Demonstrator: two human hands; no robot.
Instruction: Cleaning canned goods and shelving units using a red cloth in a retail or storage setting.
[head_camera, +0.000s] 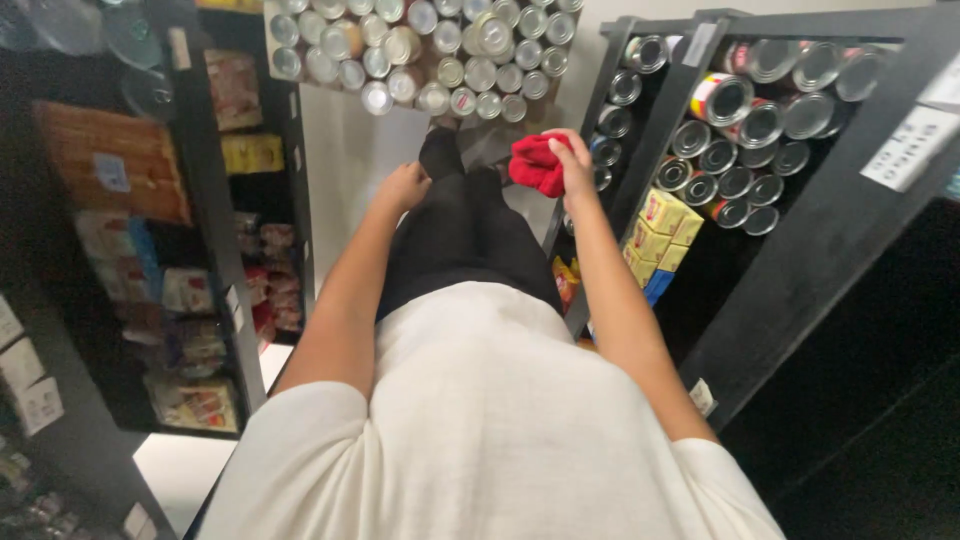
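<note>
Red cloth bunched in the right hand, beside the can shelf.

The right hand (572, 160) is raised with its fingers (566, 140) curled shut around a red cloth (538, 164), which bulges out to the inner side of the fingers, toward the body's midline; no clear long axis. Cans (735, 182) lie just past the fingers on the outer side, nearer this hand than the other. The left hand (402, 187) is held out lower, fingers folded; whether it grips anything cannot be told.
</note>
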